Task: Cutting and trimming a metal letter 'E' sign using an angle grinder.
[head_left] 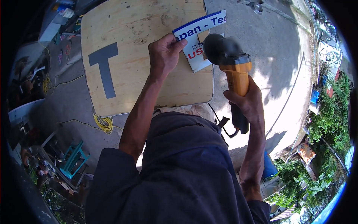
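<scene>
My left hand (167,50) pinches the left edge of a white sign panel (199,63) with blue and red print and a notch in it, at the right edge of a wooden board (145,26). My right hand (246,100) wraps round the orange-and-black body of an angle grinder (236,76). The grinder's dark head overlaps the panel's right part in view; I cannot tell whether its disc touches it. A grey T-shaped piece (106,67) lies flat on the board's left part.
Coiled yellow cord (104,123) lies by the board's lower left corner on the concrete floor (268,48). A teal plastic stool (72,160) stands at lower left. A small round metal object (257,8) lies at top right. A blue container (269,168) and plants line the right.
</scene>
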